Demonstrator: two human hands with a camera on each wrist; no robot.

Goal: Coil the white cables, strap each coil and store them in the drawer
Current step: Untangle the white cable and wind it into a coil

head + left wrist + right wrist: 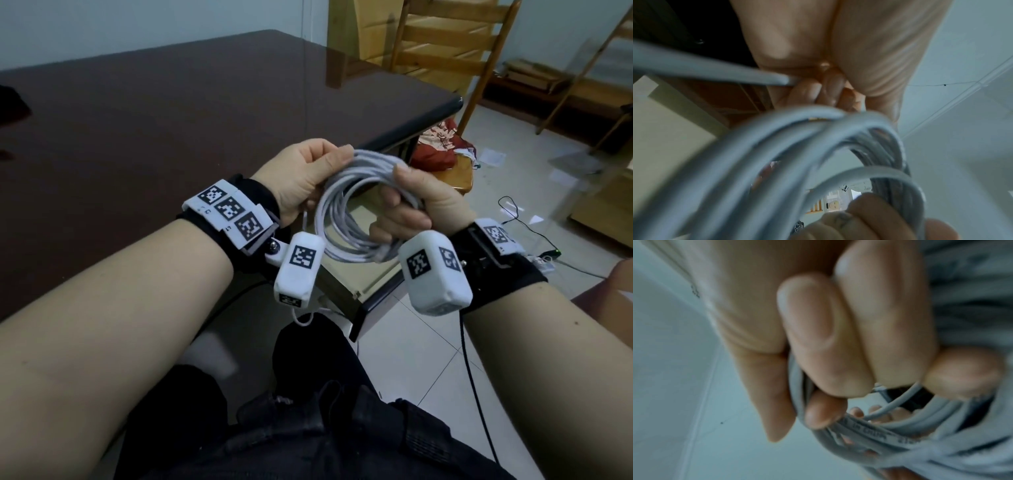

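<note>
One white cable (346, 219), wound into a single loose coil of several grey-white loops, sits at the frame's centre between two hands. The left hand (301, 178) pinches its top; the right hand (411, 205) curls around its right side, over the dark worktop (154, 113) edge.

A dark brown surface (154, 113) fills the left. At far right stand wooden ladder frames (442, 48), with a red cloth bundle (436, 147), scattered papers (493, 158) and a black cord (527, 224) on the tiled floor (424, 363).
</note>
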